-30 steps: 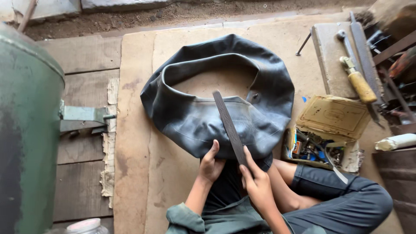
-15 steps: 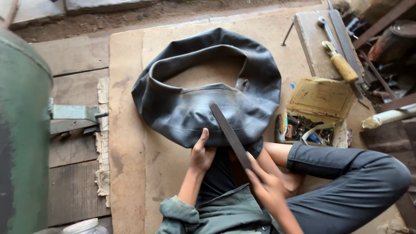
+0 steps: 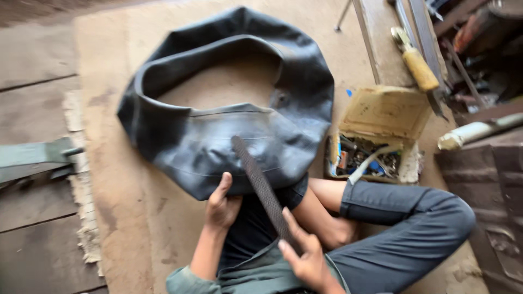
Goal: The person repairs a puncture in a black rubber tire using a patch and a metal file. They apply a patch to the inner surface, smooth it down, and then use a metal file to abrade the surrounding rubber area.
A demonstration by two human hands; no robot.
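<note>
Your right hand grips a long flat rasp pointing toward eleven o'clock onto the black inner tube, which your spread left hand steadies.

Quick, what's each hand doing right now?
Left hand: pressing down the black rubber inner tube, not gripping.
Right hand: closed on a long dark rasp.

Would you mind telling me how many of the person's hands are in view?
2. The left hand presses on the black inner tube near the lap; the right hand grips the long dark file lying across the tube. No other hands show.
</note>
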